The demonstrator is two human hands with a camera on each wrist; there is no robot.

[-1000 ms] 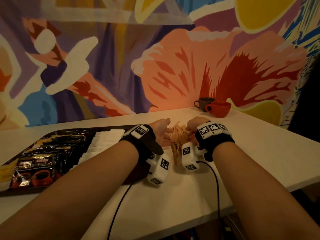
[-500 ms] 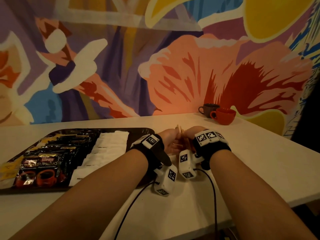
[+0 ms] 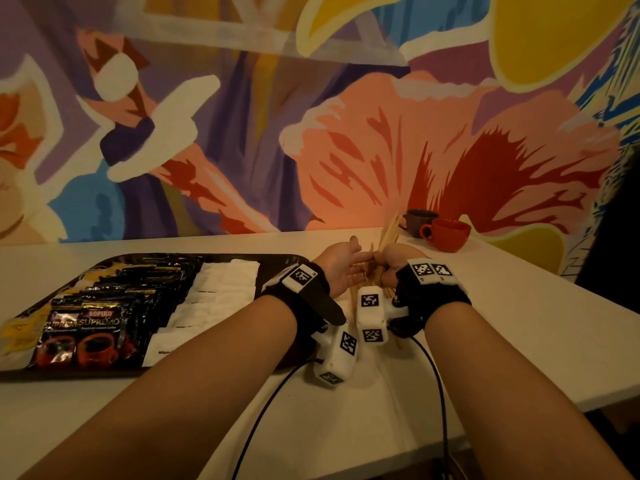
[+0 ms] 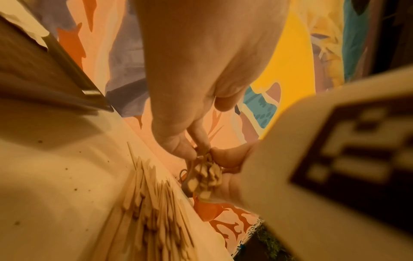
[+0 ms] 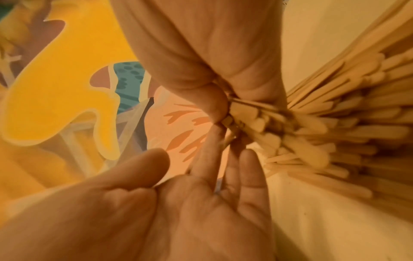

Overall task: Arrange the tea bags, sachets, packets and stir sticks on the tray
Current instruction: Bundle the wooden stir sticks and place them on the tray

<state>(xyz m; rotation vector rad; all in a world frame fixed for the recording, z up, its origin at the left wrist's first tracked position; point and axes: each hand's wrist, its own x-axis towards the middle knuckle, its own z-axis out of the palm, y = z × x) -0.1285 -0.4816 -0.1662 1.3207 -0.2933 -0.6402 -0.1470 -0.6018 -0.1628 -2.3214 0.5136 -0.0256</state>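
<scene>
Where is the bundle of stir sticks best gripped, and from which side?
Around its middle, from the right, where the right hand already wraps the stir sticks. There they bunch tight; both ends fan out loose, so an end grip would likely spill them. The left hand can steady the opposite side.

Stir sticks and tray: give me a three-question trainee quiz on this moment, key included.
1. True or false: the bundle of stir sticks already lies on the tray.
2. Which hand grips the bundle? A) left hand B) right hand
3. Fill in: on the tray, the white sachets lie to the ____ of the black coffee packets, seen from the head view.

Key: 1. False, it is held above the table, right of the tray. 2. B; the left hand's straight fingers only touch it. 3. right.
</scene>
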